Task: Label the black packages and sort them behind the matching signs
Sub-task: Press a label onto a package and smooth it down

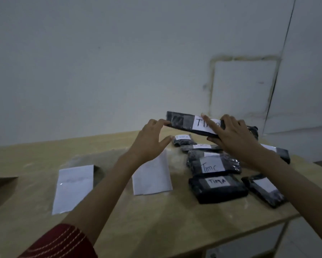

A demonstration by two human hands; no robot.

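Above the far right part of the wooden table [156, 220], in the frame's centre right, a black package [182, 122] is being held up, tilted. Its white label [199, 124] is reading "TIM", the rest covered. The right hand [234, 136] is pinching its right end, index finger lying across the label and thumb underneath. The left hand [149, 140] is spread, straight fingertips touching the left end. Below, a pile of labelled packages [214, 164] is lying beside two white paper signs [72, 187].
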